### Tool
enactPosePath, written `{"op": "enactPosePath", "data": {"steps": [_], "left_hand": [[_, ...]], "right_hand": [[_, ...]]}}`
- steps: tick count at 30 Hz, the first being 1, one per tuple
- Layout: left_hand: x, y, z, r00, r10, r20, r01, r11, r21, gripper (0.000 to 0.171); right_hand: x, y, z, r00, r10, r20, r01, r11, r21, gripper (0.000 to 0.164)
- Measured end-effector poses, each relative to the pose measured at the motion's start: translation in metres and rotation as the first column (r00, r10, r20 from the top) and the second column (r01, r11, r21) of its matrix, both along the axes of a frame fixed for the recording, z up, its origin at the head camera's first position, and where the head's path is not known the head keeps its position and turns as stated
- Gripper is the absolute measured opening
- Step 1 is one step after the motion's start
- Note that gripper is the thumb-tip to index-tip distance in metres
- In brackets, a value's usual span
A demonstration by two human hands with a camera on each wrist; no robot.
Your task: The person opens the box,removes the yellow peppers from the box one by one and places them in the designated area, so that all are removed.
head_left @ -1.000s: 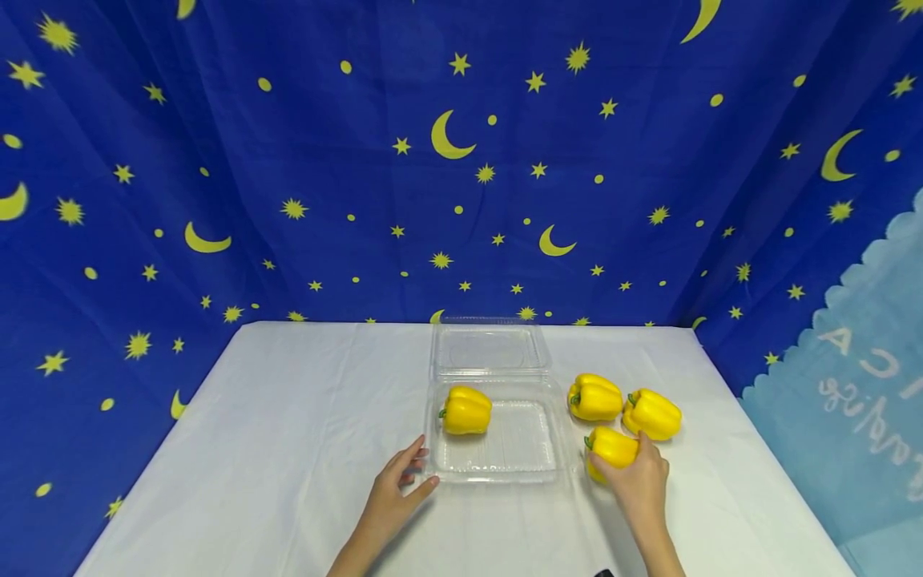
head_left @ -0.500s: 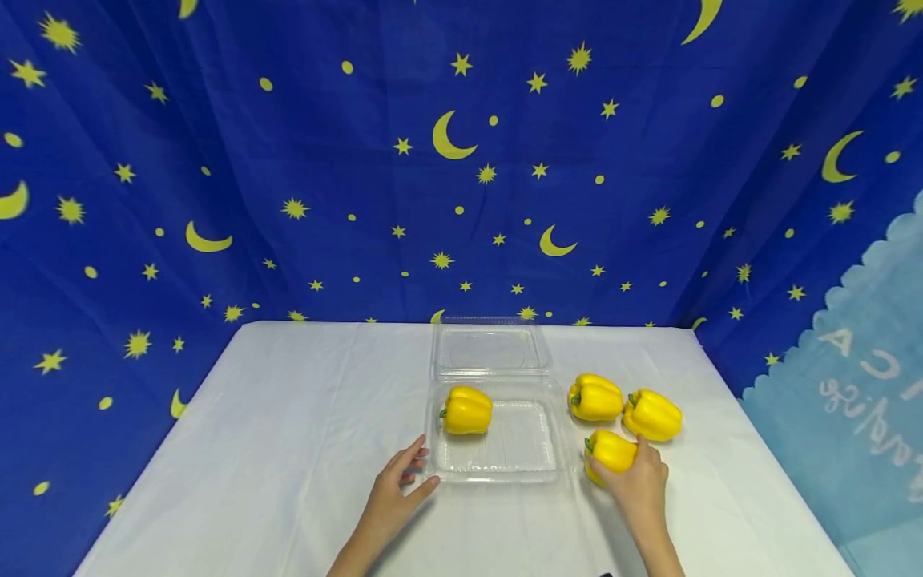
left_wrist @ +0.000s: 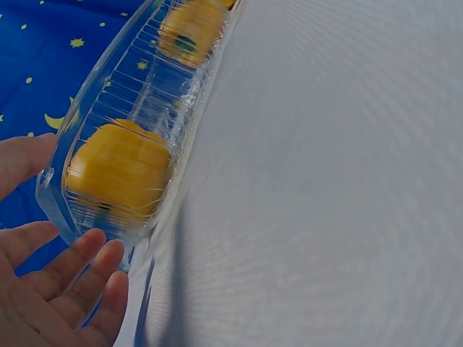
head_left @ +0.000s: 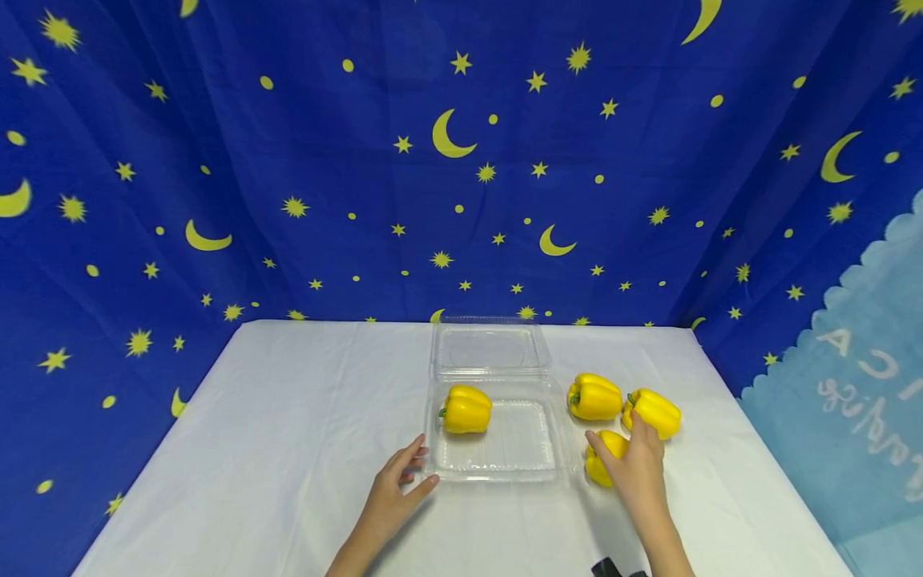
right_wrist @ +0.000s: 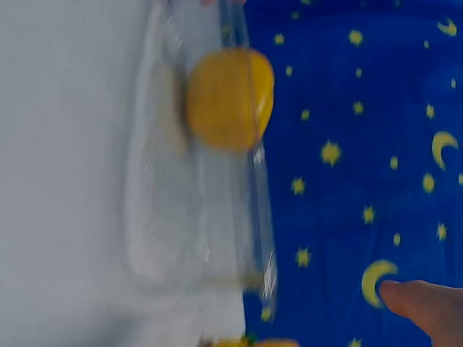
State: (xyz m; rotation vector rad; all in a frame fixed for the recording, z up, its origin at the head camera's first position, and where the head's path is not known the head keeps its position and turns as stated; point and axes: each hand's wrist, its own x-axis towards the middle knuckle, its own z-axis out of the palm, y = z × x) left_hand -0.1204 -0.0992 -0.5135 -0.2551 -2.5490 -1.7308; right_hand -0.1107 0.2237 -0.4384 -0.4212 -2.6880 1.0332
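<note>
In the head view, a clear plastic clamshell box (head_left: 497,473) lies with its lid folded back, holding one yellow bell pepper (head_left: 466,409) at its left side. My left hand (head_left: 392,489) is at the box's front left corner, fingers loosely extended; the left wrist view shows its fingertips (left_wrist: 94,242) right at the box wall. My right hand (head_left: 638,465) is over the nearest loose bell pepper (head_left: 604,458), thumb and fingers spread apart and partly hiding it. In the right wrist view the thumb (right_wrist: 427,303) stands out straight, away from the pepper at the bottom edge.
Two more yellow bell peppers, a left one (head_left: 594,397) and a right one (head_left: 652,412), lie just behind my right hand. The white-covered table (head_left: 288,449) ends at a blue curtain (head_left: 375,176) with stars and moons. A light blue cloth (head_left: 858,417) hangs at the right.
My right hand's fingers have spread off the nearest pepper and shifted a little up, away from it. That pepper stays in place. The left hand and the box have not moved.
</note>
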Motion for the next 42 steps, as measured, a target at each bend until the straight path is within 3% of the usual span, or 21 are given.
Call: {"op": "enactPosePath", "data": {"steps": [4, 12, 17, 30, 42], "left_hand": [[-0.002, -0.001, -0.001, 1.0, -0.001, 0.001, 0.001, 1.0, 0.001, 0.061], [-0.006, 0.0, 0.001, 0.999, 0.0, -0.033, 0.001, 0.999, 0.049, 0.06], [-0.007, 0.0, 0.003, 1.0, -0.009, 0.0, 0.009, 0.999, 0.039, 0.06], [-0.005, 0.0, 0.0, 1.0, -0.011, -0.013, 0.011, 1.0, -0.006, 0.059], [-0.001, 0.001, 0.0, 1.0, 0.013, 0.022, -0.013, 1.0, 0.022, 0.06]], "right_hand": [[-0.013, -0.026, 0.003, 0.995, 0.075, -0.068, -0.074, 0.997, 0.006, 0.076], [-0.049, -0.082, -0.009, 0.971, 0.223, -0.091, -0.227, 0.974, -0.03, 0.068], [-0.064, -0.116, -0.017, 0.955, 0.279, -0.103, -0.286, 0.956, -0.059, 0.068], [-0.075, -0.163, -0.025, 0.972, 0.236, -0.01, -0.236, 0.97, -0.061, 0.082], [-0.072, -0.179, -0.037, 0.981, 0.176, -0.08, -0.179, 0.983, -0.038, 0.08]]}}
